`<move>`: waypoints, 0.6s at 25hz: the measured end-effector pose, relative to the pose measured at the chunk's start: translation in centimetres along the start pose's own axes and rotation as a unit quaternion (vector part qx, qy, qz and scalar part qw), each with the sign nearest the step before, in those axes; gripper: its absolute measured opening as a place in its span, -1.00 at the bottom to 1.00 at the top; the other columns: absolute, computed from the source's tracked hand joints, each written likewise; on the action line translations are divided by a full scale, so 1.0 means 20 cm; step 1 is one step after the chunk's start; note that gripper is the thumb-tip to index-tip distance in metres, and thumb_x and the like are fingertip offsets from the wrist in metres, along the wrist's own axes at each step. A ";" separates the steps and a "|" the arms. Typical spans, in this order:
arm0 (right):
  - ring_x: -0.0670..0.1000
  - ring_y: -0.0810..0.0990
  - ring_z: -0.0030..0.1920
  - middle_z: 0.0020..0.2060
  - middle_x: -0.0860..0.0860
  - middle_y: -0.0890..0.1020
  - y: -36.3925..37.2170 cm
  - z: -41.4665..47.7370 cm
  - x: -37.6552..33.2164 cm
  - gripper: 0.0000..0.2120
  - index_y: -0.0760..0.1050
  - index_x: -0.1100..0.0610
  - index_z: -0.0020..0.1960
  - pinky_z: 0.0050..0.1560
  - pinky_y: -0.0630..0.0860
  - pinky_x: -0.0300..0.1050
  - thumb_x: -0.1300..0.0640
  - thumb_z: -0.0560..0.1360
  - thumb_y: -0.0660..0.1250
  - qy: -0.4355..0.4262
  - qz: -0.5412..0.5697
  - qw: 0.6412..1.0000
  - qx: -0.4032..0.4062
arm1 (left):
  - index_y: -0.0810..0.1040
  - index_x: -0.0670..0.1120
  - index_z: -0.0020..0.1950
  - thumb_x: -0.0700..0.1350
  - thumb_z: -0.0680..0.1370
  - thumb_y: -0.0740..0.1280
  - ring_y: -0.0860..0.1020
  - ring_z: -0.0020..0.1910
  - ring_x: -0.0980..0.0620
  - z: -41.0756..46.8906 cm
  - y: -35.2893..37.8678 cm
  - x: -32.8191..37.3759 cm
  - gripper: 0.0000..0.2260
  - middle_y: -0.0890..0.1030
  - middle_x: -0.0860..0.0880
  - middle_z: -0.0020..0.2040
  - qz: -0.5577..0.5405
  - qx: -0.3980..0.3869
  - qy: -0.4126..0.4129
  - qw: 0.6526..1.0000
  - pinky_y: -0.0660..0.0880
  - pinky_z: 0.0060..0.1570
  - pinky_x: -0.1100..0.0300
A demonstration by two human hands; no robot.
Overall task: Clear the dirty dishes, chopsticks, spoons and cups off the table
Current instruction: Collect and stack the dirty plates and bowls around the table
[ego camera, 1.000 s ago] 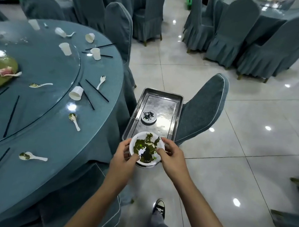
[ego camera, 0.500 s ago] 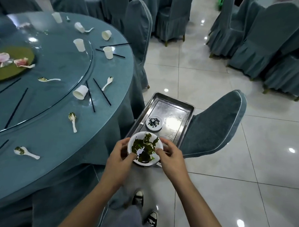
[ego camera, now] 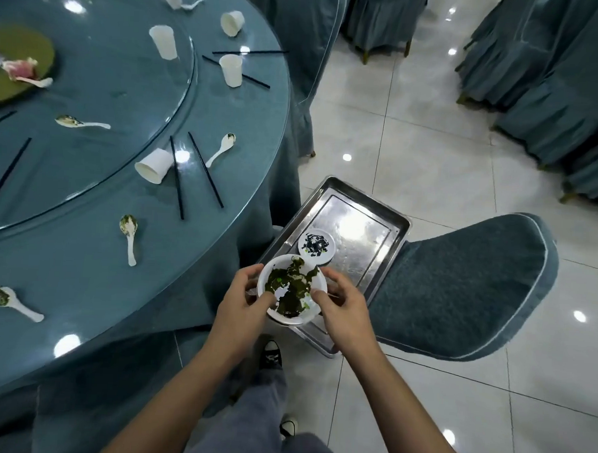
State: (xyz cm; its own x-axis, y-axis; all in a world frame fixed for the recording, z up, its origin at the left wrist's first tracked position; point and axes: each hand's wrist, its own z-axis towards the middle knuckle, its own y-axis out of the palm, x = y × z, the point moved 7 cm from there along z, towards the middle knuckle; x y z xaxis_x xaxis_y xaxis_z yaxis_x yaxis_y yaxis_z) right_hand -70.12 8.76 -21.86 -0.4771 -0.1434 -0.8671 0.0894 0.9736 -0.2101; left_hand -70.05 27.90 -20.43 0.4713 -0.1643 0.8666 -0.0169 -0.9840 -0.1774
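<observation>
Gripping the bowl [ego camera: 289, 291]: left hand [ego camera: 244, 304] and right hand [ego camera: 343, 310], fingers curled on its rim from either side.
Bowl: smeared dark green, at the near end of the tray [ego camera: 356, 225]; resting or lifted, can't tell.
Small dish [ego camera: 315, 246]: on the tray, just beyond.
Chair [ego camera: 459, 288]: under the tray.
Table [ego camera: 83, 268]: left of the tray, cups [ego camera: 155, 166], spoons [ego camera: 129, 232], chopsticks [ego camera: 204, 169] scattered.

One wide-angle camera, worn on the head, looks forward and steeply down from above the person's own legs. The left hand [ego camera: 244, 302] and right hand [ego camera: 343, 308] sit close below it, gripping the plate [ego camera: 292, 289] near mid-frame. The round tabletop [ego camera: 83, 268] fills the left side (its edge bowed by the lens) and the tiled floor [ego camera: 431, 146] the right.
</observation>
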 end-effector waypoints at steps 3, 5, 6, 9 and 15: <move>-0.15 0.68 0.05 0.03 -0.14 0.71 0.04 0.15 0.02 -0.62 0.56 -0.16 0.23 0.17 0.62 -0.08 0.24 0.54 0.40 0.011 -0.004 1.000 -0.005 | 0.48 0.23 0.22 -0.24 0.57 0.37 0.63 0.09 0.14 0.14 0.00 -0.05 -0.61 0.62 0.13 0.16 0.002 0.000 -0.020 1.000 0.60 0.14 0.07; -0.14 0.67 0.06 0.04 -0.13 0.70 0.05 0.23 0.05 -0.62 0.57 -0.11 0.24 0.19 0.61 -0.07 0.27 0.54 0.39 0.016 -0.002 1.000 -0.008 | 0.50 0.24 0.19 -0.21 0.53 0.38 0.62 0.09 0.18 0.22 0.02 -0.08 -0.62 0.63 0.17 0.14 0.000 -0.003 -0.029 1.000 0.59 0.17 0.07; -0.14 0.66 0.08 0.06 -0.13 0.70 0.05 0.27 0.08 -0.62 0.57 -0.09 0.26 0.20 0.61 -0.07 0.27 0.54 0.39 0.024 -0.002 1.000 -0.008 | 0.51 0.23 0.19 -0.18 0.50 0.39 0.62 0.09 0.20 0.26 0.04 -0.10 -0.62 0.63 0.18 0.13 -0.003 -0.002 -0.039 0.999 0.58 0.16 0.09; -0.13 0.65 0.12 0.11 -0.13 0.68 0.04 0.39 0.16 -0.59 0.54 -0.07 0.33 0.22 0.59 -0.10 0.26 0.55 0.40 0.037 0.000 0.999 -0.004 | 0.54 0.18 0.20 -0.22 0.51 0.40 0.62 0.08 0.23 0.38 0.09 -0.17 -0.63 0.65 0.17 0.12 -0.032 0.001 -0.058 0.998 0.57 0.10 0.16; -0.22 0.63 0.09 0.12 -0.14 0.66 0.06 0.72 0.39 -0.59 0.50 -0.07 0.31 0.06 0.58 -0.31 0.29 0.56 0.38 0.061 -0.011 0.998 -0.024 | 0.54 0.10 0.28 -0.31 0.56 0.35 0.62 0.11 0.21 0.66 0.23 -0.45 -0.61 0.64 0.12 0.18 -0.065 0.015 -0.109 0.992 0.56 0.09 0.15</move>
State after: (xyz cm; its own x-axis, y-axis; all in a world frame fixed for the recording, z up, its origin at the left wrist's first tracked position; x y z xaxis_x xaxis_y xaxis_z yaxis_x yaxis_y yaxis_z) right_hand -61.09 6.27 -35.42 -0.5811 -0.1442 -0.8009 0.0368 0.9785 -0.2029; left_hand -62.78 25.78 -35.21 0.6478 -0.0147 0.7617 0.0809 -0.9928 -0.0879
